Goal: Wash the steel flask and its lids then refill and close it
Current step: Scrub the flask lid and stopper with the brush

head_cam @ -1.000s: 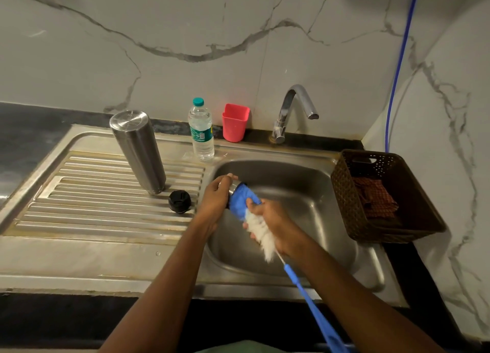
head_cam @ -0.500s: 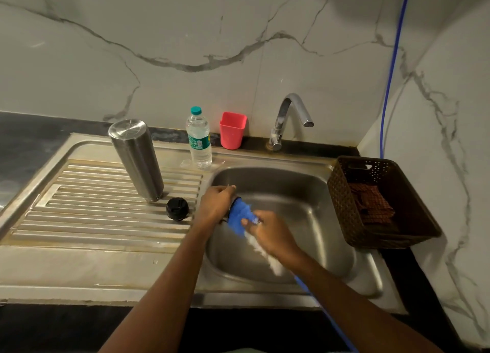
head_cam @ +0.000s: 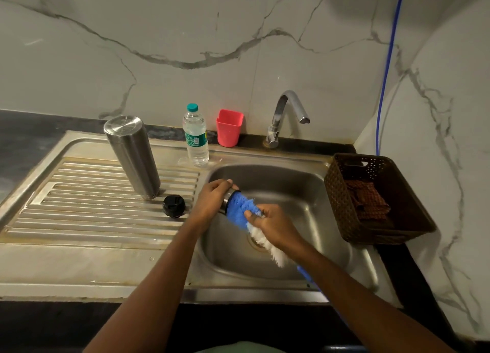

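Over the steel sink basin [head_cam: 305,190] the left hand [head_cam: 212,202] curls round a small steel lid [head_cam: 228,199], the right hand [head_cam: 274,226] grips a blue-and-white bristle brush [head_cam: 238,210] pressed into it; the tall steel flask [head_cam: 132,156] stands inverted at ten o'clock, so refilling and closing seem left

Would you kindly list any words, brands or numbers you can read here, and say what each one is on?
Water bottle, green and white label: there is print, but it is too small and blurred to read.
No other writing shows on anything else.
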